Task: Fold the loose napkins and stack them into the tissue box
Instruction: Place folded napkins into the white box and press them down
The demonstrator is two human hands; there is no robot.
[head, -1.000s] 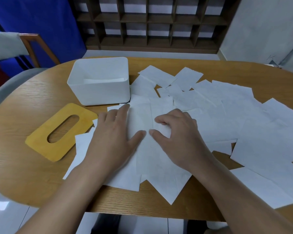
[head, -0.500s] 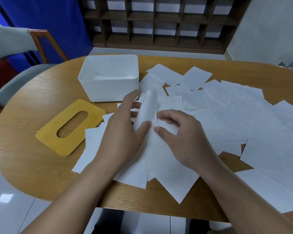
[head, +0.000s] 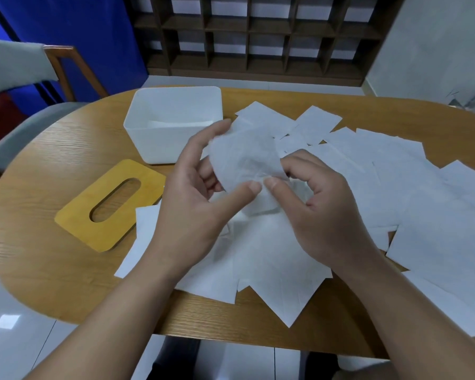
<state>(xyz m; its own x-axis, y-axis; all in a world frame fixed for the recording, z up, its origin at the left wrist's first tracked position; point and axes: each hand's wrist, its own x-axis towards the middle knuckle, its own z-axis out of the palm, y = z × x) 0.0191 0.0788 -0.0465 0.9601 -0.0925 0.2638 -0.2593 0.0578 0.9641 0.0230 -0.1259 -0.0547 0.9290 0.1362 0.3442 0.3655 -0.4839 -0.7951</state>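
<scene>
Left hand (head: pixel 192 204) and right hand (head: pixel 321 204) pinch one napkin (head: pixel 244 157), seemingly crumpled; no writing.

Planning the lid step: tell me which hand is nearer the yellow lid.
Left. The left hand is just right of the yellow lid, gripping the lifted napkin. The right hand pinches the same napkin farther right.
</scene>
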